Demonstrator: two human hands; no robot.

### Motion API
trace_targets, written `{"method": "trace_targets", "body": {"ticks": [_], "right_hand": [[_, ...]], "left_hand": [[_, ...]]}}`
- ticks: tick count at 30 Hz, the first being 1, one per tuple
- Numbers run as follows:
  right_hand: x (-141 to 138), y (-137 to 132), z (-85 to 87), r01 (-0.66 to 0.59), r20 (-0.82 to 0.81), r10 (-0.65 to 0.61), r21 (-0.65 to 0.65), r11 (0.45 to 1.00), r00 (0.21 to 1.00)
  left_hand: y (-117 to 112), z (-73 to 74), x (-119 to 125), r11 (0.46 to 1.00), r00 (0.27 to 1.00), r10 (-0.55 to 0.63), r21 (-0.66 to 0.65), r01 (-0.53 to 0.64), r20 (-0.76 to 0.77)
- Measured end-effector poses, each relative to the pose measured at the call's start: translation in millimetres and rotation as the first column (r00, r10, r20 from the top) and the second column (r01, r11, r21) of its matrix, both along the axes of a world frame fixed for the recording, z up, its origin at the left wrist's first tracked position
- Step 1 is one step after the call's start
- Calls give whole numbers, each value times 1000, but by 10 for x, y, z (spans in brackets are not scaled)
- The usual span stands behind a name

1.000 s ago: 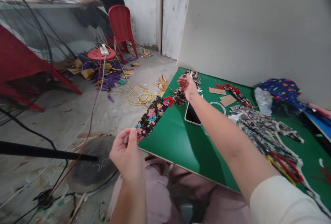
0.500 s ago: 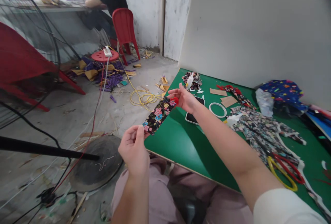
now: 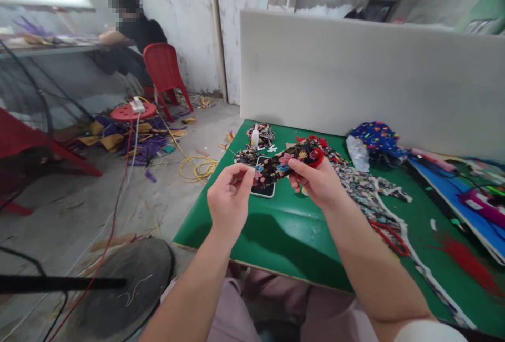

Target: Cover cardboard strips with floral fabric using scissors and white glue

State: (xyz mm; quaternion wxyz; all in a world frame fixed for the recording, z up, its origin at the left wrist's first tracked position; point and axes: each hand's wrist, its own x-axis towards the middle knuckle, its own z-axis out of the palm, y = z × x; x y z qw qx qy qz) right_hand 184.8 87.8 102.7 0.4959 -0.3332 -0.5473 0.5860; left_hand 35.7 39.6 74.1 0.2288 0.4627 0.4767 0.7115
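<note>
Reaching forward over a green table [image 3: 284, 231], the left hand [image 3: 229, 197] pinches one end of a floral strip [image 3: 274, 168] while the right hand [image 3: 320, 183] grips it near the red end. Moments earlier, the right hand was open.

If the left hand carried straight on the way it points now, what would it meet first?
Past the floral strip the left hand holds, probably the dark floral scraps near the white bottle, though the depth is hard to judge.
</note>
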Motion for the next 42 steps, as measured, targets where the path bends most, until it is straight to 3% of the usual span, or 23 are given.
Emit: {"method": "trace_targets", "body": {"ticks": [3,5,11,14,18,21,30,34,42], "right_hand": [[294,37,213,121,-63,-115,104,987,991],[464,42,298,160,-80,-149,155,975,986],[837,50,269,186,-93,-172,180,966,981],[931,70,222,124,-76,-110,197,973,991],[938,80,211,-5,-53,18,223,975,998],[897,79,221,-72,-44,85,234,970,995],[893,146,179,-218,-3,233,338,916,972],[903,161,182,-204,33,206,354,913,978],[856,163,243,-76,59,63,261,962,996]], "left_hand": [[152,242,277,991,995,-103,85,104,-15],[192,317,426,985,994,-110,130,112,-30],[108,222,587,936,958,-277,204,287,-75],[51,171,595,960,972,-207,170,224,-113],[15,169,619,977,986,-36,201,70,-165],[2,174,640,973,985,1,226,39,-175],[-10,202,575,958,974,-218,179,226,-63],[22,211,541,908,926,-378,186,375,-18],[79,200,516,866,871,-490,128,484,19]]}}
